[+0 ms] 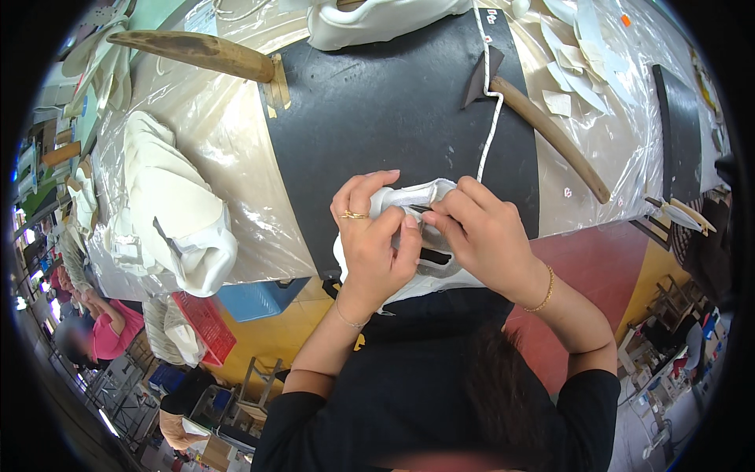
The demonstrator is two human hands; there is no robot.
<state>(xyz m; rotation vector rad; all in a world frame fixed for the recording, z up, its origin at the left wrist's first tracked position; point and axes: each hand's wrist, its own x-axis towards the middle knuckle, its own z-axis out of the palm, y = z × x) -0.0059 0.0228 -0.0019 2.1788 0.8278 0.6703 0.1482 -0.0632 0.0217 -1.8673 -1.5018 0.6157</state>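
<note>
Head view: at the frame's centre, fingers partly hide a white piece. The left hand grips its edge; the right hand pinches a thin dark tool, tip unclear. Small white lettering marks the black mat, upper centre. The piece looks soft, padded.

Here the pale, plastic-covered worktop is crossed by a flat black mat, flanked by stacked curved white pieces and thin pale scraps.
</note>
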